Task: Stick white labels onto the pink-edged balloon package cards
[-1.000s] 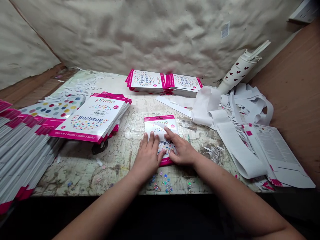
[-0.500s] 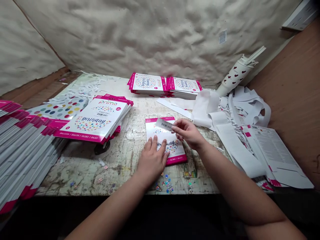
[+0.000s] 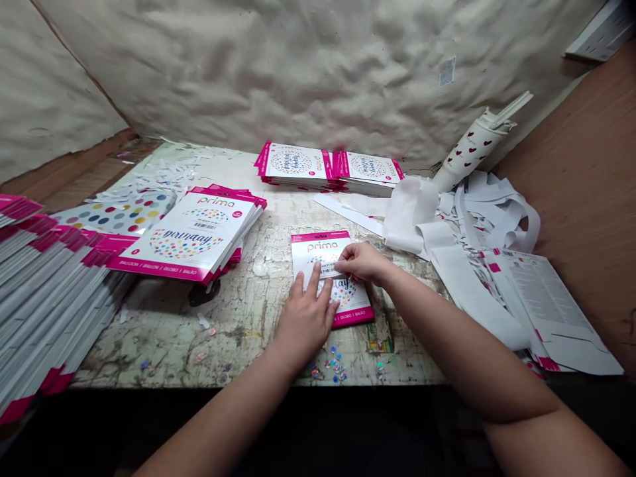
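We are holding our open left hand [image 3: 304, 324] flat on a balloon packet [image 3: 318, 247] at the lower center of the table [image 3: 149, 344], while our right hand [image 3: 362, 262] is pinching a small barcode sticker [image 3: 328, 268] against the packet. Stacked packets [image 3: 199, 232] are sitting at left and upper center, and paper strips [image 3: 477, 212] are lying at right.

Single head-worn camera, set above the near edge of the table [image 3: 149, 344], facing forward and down; close view of the left hand [image 3: 304, 324] and right hand [image 3: 362, 262], with the wall [image 3: 248, 73] beyond.
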The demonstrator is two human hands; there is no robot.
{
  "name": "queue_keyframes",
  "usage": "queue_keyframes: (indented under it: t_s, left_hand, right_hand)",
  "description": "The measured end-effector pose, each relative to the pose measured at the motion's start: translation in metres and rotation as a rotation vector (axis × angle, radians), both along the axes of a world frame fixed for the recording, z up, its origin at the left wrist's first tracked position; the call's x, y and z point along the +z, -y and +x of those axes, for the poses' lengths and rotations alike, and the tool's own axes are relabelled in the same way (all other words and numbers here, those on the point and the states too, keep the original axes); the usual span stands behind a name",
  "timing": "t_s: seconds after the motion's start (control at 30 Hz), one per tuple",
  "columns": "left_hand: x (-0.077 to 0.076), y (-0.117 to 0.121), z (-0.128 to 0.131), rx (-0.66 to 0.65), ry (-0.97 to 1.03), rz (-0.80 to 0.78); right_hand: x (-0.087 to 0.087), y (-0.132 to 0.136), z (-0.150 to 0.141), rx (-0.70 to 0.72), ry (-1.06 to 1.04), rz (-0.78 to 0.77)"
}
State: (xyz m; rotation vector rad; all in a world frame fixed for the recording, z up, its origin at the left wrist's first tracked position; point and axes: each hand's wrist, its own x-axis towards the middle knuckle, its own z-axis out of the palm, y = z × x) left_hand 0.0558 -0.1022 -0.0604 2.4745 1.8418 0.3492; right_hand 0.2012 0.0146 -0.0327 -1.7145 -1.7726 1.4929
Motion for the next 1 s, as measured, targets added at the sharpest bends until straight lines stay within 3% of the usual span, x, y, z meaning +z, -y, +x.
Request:
queue_keyframes:
  t_s: [0.1,0.23,0.3,0.4,0.53,0.6,0.67,0.73,0.87,0.93,1.0]
  left_hand:
    - [0.0,0.0,-0.002,-0.016,-0.018,-0.046]
    - [0.001,0.001,-0.003,-0.036,0.019,-0.08]
    - [0.002,0.001,-0.002,-0.061,0.03,-0.101]
    - [0.002,0.002,-0.003,-0.08,0.038,-0.1]
    - [0.004,0.0,-0.013,-0.046,0.069,-0.128]
    - [0.005,-0.002,-0.021,0.099,0.071,-0.138]
    - [0.005,-0.002,-0.027,0.265,0.083,-0.146]
    - [0.007,0.0,-0.029,0.321,0.181,-0.182]
    - [0.024,0.007,-0.033,0.207,0.855,-0.258]
    - [0.041,0.012,-0.045,0.093,1.164,-0.35]
    - [0.059,0.019,-0.064,0.051,1.243,-0.4]
  right_hand:
    - [0.008,0.003,-0.001,0.033,0.14,0.08]
    - [0.017,0.029,-0.007,0.097,0.505,0.529]
    - [0.013,0.047,-0.01,0.232,0.512,0.645]
    - [-0.003,0.068,-0.006,0.366,0.486,0.582]
    - [-0.022,0.072,0.012,0.171,0.679,0.523]
    - [-0.029,0.07,0.02,0.114,0.702,0.516]
    - [-0.035,0.07,0.023,0.102,0.642,0.514]
    - [-0.039,0.073,0.024,0.071,0.521,0.519]
    - [-0.031,0.081,0.027,-0.079,-0.025,0.544]
    - [-0.017,0.083,0.026,-0.132,-0.375,0.376]
    - [0.001,0.08,0.018,-0.104,-0.597,0.086]
